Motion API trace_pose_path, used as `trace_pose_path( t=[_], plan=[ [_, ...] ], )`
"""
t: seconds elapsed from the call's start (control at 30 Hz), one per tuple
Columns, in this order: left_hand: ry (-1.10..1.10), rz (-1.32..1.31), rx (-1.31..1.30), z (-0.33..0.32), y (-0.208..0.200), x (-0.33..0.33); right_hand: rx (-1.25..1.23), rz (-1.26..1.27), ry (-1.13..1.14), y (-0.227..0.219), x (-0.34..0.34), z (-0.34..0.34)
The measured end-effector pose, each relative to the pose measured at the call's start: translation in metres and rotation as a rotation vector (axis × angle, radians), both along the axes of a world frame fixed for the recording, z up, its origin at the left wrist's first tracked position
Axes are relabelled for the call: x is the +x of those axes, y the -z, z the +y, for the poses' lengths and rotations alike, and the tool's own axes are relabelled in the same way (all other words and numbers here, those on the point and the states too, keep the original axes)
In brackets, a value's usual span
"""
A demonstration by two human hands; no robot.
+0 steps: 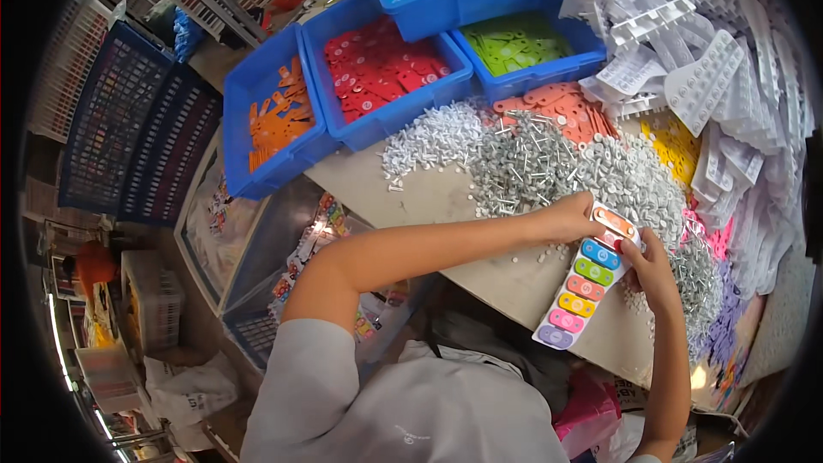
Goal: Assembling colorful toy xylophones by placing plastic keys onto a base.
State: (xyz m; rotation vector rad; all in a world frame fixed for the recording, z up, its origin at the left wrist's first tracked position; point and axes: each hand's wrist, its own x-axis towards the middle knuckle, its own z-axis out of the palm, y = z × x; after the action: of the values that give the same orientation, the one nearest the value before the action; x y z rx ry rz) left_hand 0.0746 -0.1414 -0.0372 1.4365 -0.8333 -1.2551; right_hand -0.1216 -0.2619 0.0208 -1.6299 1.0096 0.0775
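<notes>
A long white plastic strip (538, 333) lies slantwise over the table's near edge, carrying a column of coloured rounded bars. An orange bar (615, 221) is at its far end, a red one below it, then a blue bar (600, 254), several more colours and a purple bar (555, 337). My left hand (570, 218) is closed at the strip's far left edge, its fingertips by the orange and red bars. Along the right edge my right hand (651, 270) grips the strip, thumb at the red bar. The fingers' undersides are hidden.
Loose metal screws (523, 159), white caps (433, 137) and grey round pieces (630, 167) are heaped just beyond my hands. Blue bins hold orange pieces (283, 111), red pieces (377, 69) and green pieces (514, 41). White moulded trays (737, 111) pile up at right.
</notes>
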Motion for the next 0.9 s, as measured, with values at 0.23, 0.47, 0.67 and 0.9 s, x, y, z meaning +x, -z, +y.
trace_pose_path(
  t=[0.23, 0.47, 0.67, 0.9],
  plan=[
    [-0.049, -0.194, -0.037, -0.002, 0.011, -0.001, -0.076, -0.043, -0.029, 0.003, 0.003, 0.003],
    [-0.079, -0.218, -0.078, 0.009, 0.015, -0.008, -0.251, -0.065, 0.035, 0.019, -0.009, 0.008],
    [-0.430, -0.748, -0.248, 0.095, -0.042, 0.013, -1.110, -0.110, 0.347, -0.004, -0.091, 0.025],
    [-0.630, -1.006, -0.035, 0.152, -0.015, 0.085, -1.181, 0.319, 0.436, 0.066, -0.283, -0.017]
  ],
)
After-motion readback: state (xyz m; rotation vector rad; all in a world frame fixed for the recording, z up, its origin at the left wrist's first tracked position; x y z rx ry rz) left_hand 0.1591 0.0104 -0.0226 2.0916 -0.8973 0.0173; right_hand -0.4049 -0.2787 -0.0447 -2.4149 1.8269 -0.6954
